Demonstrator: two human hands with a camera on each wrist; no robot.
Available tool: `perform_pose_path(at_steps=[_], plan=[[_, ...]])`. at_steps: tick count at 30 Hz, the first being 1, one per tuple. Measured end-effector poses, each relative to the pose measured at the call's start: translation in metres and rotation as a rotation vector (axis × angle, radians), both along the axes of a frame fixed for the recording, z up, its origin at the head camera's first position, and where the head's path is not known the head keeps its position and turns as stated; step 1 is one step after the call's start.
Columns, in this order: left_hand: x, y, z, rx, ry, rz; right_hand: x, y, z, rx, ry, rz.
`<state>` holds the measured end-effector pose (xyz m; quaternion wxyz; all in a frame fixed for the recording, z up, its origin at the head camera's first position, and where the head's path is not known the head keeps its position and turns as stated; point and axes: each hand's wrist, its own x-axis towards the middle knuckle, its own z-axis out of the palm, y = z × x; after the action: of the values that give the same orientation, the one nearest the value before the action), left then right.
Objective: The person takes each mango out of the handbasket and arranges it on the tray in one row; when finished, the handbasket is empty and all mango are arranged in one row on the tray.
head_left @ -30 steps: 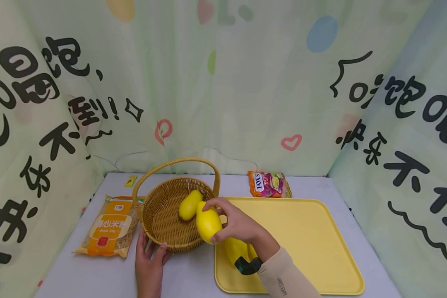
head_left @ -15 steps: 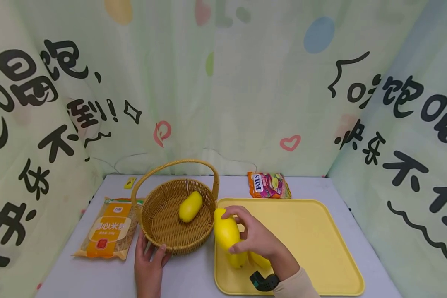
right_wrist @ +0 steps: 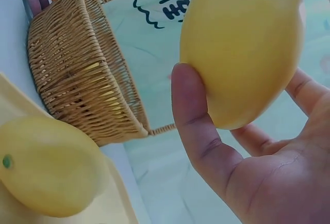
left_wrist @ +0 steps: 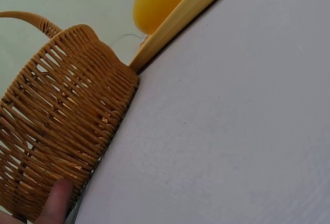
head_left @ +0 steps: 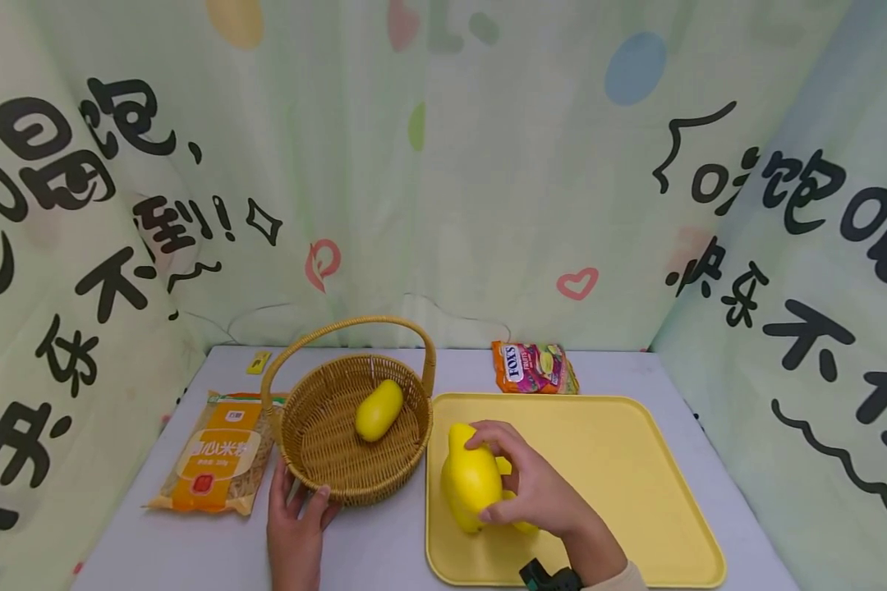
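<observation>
My right hand (head_left: 543, 488) grips a smooth yellow mango (head_left: 475, 476) between thumb and fingers over the left part of the yellow tray (head_left: 613, 460). Beneath it, partly hidden, a second mango (head_left: 454, 502) lies on the tray, and a bit of more yellow fruit shows behind my fingers. The right wrist view shows the held mango up close, with a tray mango (right_wrist: 51, 167) below left. My left hand (head_left: 296, 521) holds the brown wicker basket (head_left: 318, 447) at its front left, thumb near the front wall. One mango (head_left: 379, 410) rests inside the basket.
Left of the basket lies an orange and clear food bag (head_left: 218, 451). A small yellow packet (head_left: 259, 361) sits at the back left. A Fox's candy bag (head_left: 535, 367) lies behind the tray. The basket's tall handle (head_left: 355, 320) arches up. Printed curtains (head_left: 451, 205) enclose the table.
The right hand has drawn the held mango away from over the basket's right rim, moving right and toward me over the tray. The left hand and basket have stayed in place.
</observation>
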<state>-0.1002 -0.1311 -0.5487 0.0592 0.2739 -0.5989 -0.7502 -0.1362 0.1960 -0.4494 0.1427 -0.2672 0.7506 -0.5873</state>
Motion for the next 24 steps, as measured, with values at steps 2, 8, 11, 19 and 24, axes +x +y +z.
perform_pose_path(at_steps=[2, 8, 11, 19, 24], plan=[[0.0, 0.0, 0.0, -0.001, -0.001, 0.001, 0.003, 0.003, 0.0, -0.003, 0.014, -0.007], [0.0, -0.001, -0.001, -0.001, 0.004, 0.003, 0.013, 0.012, -0.001, -0.003, 0.023, -0.029], [0.0, -0.001, -0.001, -0.004, 0.007, 0.007, 0.016, 0.018, -0.002, -0.005, 0.044, -0.034], [0.0, -0.001, -0.002, 0.0, 0.015, 0.01, 0.027, 0.041, -0.005, -0.006, 0.074, -0.061], [0.0, -0.001, -0.002, 0.003, 0.014, 0.007, 0.037, 0.055, -0.006, 0.029, 0.024, -0.12]])
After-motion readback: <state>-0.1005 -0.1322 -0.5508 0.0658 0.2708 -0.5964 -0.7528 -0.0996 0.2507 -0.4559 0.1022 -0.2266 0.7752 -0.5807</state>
